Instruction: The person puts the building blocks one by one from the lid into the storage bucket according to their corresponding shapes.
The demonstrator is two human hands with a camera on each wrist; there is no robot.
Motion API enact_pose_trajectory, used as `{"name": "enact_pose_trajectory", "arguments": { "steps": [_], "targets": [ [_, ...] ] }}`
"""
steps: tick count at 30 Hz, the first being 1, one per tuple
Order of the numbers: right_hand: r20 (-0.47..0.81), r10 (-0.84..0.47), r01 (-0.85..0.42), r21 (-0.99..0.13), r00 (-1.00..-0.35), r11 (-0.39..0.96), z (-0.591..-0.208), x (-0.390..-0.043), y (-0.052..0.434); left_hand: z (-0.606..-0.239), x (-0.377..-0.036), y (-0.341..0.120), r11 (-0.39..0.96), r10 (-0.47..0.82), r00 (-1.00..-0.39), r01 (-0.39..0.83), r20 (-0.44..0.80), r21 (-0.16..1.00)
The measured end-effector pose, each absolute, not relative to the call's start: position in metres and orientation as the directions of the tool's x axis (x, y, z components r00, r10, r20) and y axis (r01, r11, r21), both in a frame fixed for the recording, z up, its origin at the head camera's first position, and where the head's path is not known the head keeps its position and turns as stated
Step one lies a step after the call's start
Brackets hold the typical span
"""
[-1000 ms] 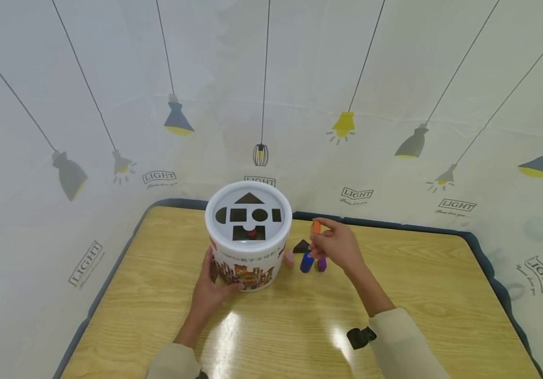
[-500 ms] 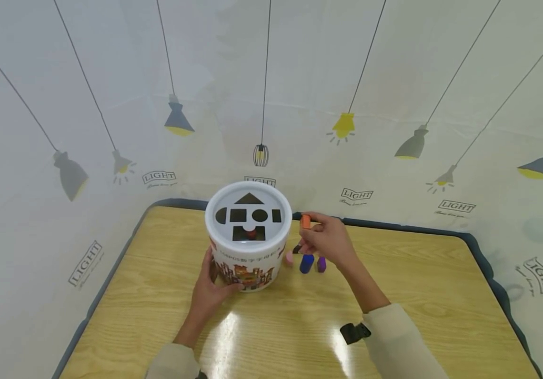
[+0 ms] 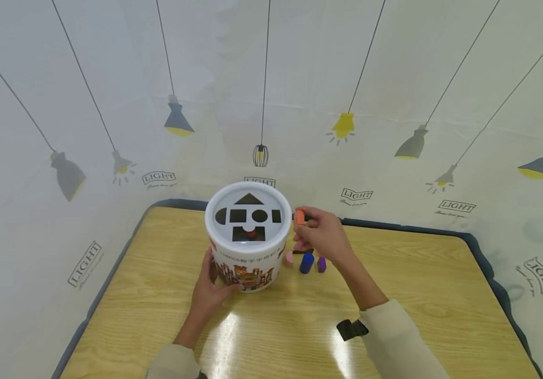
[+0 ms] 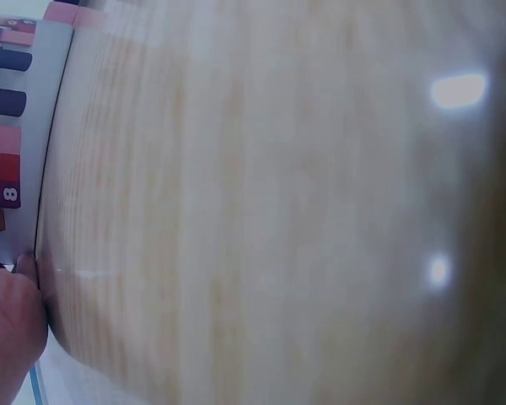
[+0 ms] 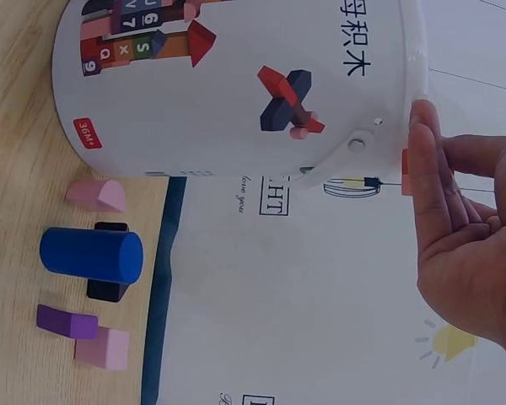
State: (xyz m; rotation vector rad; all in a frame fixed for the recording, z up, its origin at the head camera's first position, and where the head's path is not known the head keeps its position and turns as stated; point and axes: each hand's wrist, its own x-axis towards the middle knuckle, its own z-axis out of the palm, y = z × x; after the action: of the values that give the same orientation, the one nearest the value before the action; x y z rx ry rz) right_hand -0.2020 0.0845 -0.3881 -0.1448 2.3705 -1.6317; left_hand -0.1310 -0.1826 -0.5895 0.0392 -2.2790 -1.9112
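My left hand [image 3: 207,295] holds the lower left side of a white bucket [image 3: 271,266], its thumb across the printed front. The bucket stands upright, and its white lid [image 3: 219,237] has several shaped holes; something red shows in the front one. My right hand [image 3: 328,237] pinches a small orange block [image 3: 300,216] just beside the lid's right rim, at about lid height. On the table below that hand lie a blue cylinder [image 5: 93,256], a pink half-round block [image 5: 97,194], a dark block [image 5: 110,289] partly behind the cylinder, a purple block [image 5: 67,321] and a pink block [image 5: 103,348].
The wood-grain table [image 3: 271,337] has a dark blue edge strip [image 3: 394,225] along its back. Behind it hangs a pale wall covering [image 3: 300,105] printed with lamps. A black strap [image 3: 352,330] hangs by the right sleeve [image 3: 394,337].
My right hand has carried the orange block leftward and slightly up, from right of the bucket to beside the lid's rim. The left hand and the bucket have stayed put.
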Motion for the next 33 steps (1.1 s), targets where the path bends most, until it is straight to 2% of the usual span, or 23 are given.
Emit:
{"name": "enact_pose_trajectory", "arguments": {
  "steps": [7, 13, 20, 33],
  "targets": [
    [-0.120, -0.208, 0.041, -0.937, -0.971, 0.347, -0.382, -0.199, 0.080, -0.589, -0.130, -0.183, 0.180, -0.128, -0.989, 0.048, 0.072, 0.983],
    [-0.068, -0.205, 0.004, -0.955, -0.976, 0.297, -0.378, -0.200, 0.077, -0.587, -0.130, -0.183, 0.171, -0.124, -0.989, 0.062, 0.084, 0.983],
    [-0.102, -0.237, 0.032, -0.959, -0.966, 0.283, -0.379, -0.205, 0.071, -0.560, -0.121, -0.179, 0.153, -0.102, -0.990, 0.081, 0.097, 0.985],
    [-0.131, -0.286, 0.066, -0.971, -0.949, 0.229, -0.381, -0.215, 0.063, -0.554, -0.119, -0.179, 0.185, -0.105, -0.993, 0.033, 0.054, 0.982]
  ]
}}
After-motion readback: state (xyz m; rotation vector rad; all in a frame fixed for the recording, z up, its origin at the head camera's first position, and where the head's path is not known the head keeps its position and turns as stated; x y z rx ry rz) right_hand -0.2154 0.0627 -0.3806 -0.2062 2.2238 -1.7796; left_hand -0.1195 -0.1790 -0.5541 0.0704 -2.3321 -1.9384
